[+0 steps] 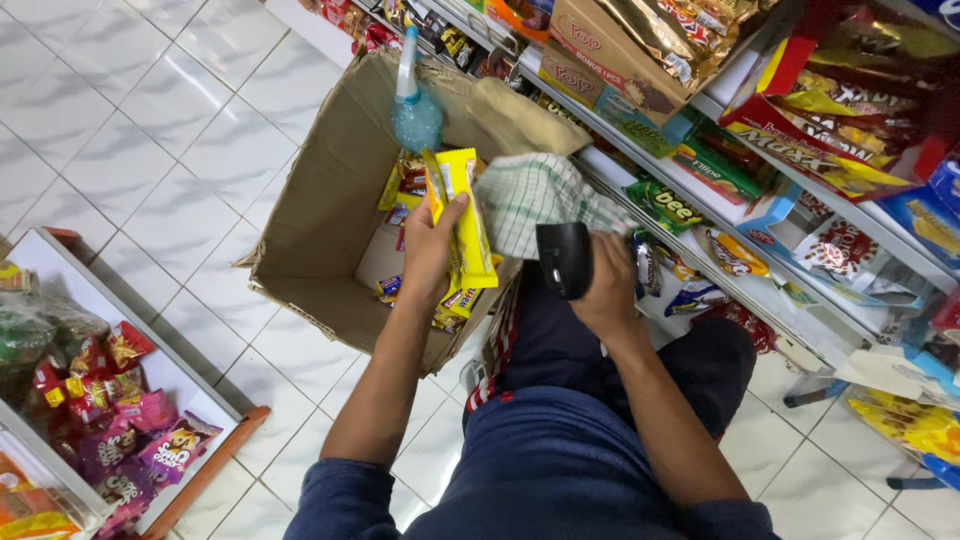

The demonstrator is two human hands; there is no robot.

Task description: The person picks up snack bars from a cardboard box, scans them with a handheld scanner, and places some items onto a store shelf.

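Yellow glossy flat packets (466, 215) in left hand (430, 250), over cardboard box (320, 200).

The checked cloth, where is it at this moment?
In the head view, the checked cloth hangs over the cardboard box's right edge, between the yellow packet and the black device.

Carton (330, 190) on floor (150, 120), shelves (700, 190) right, bin (190, 400) left.
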